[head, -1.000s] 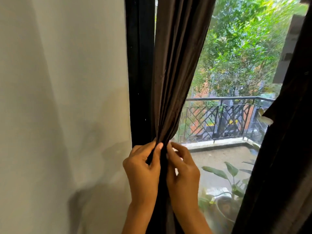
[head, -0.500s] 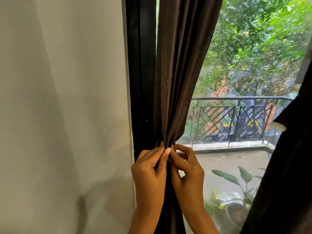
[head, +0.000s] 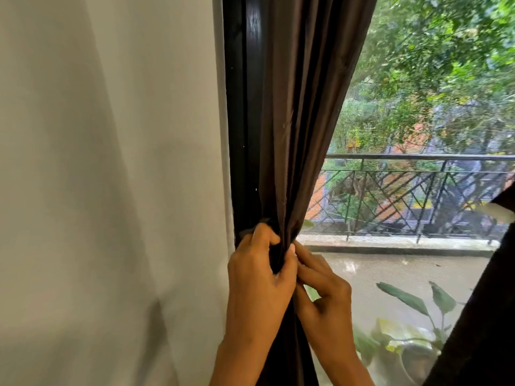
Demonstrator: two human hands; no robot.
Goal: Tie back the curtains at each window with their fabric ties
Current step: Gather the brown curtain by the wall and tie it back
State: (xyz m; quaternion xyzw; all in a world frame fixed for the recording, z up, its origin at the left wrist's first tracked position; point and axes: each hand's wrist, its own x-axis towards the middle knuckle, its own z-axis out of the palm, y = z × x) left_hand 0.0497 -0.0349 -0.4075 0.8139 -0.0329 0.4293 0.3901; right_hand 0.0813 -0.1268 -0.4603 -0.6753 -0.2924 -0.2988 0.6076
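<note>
A dark brown curtain [head: 301, 112] hangs gathered against the black window frame [head: 242, 121], pinched into a narrow bunch at hand height. My left hand [head: 259, 277] is wrapped around the bunch from the left, fingers curled into the folds. My right hand [head: 320, 291] presses in from the right, its fingertips meeting the left thumb at the fabric. A dark fabric band seems to sit under my left fingers at the gather, mostly hidden. A second dark curtain [head: 479, 316] fills the lower right corner.
A white wall [head: 111, 190] covers the left half. Through the screened window are a balcony floor, a black metal railing [head: 418, 190], trees, and a potted plant [head: 412, 330] at the lower right.
My left hand has closed tighter around the gathered curtain and curled its fingers in. Both hands sit slightly further right and lower in the frame, as my view shifted closer.
</note>
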